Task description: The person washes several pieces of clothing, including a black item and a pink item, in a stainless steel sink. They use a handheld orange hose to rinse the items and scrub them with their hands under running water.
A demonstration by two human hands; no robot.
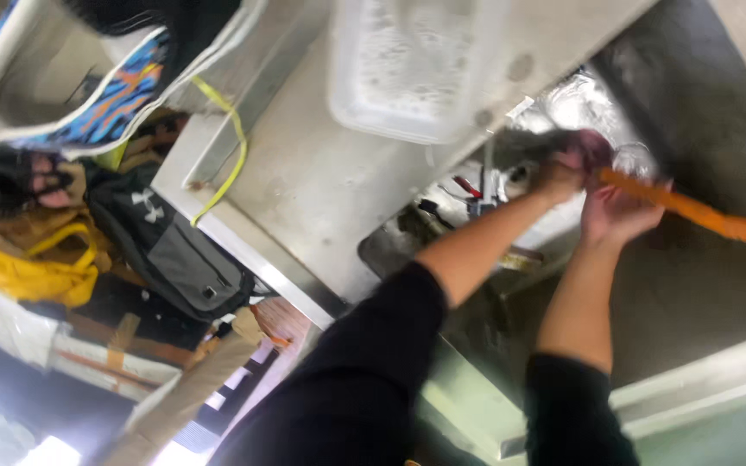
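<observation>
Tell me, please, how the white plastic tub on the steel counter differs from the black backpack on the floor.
The white plastic tub is rigid, pale and translucent, resting up on the steel counter; the black backpack is soft, dark and slumped below the counter among clutter. The tub is blurred, the backpack sharper. Neither is touched by the left hand or right hand.

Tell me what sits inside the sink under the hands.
In the sink, blurred clear plastic or glass lies beyond the left hand and right hand. An orange strip crosses it. The hands and forearms cover whatever lies directly beneath them.

One head-worn camera looks steeply down (tilted, close) over both forearms at a metal counter point(304, 181).
</observation>
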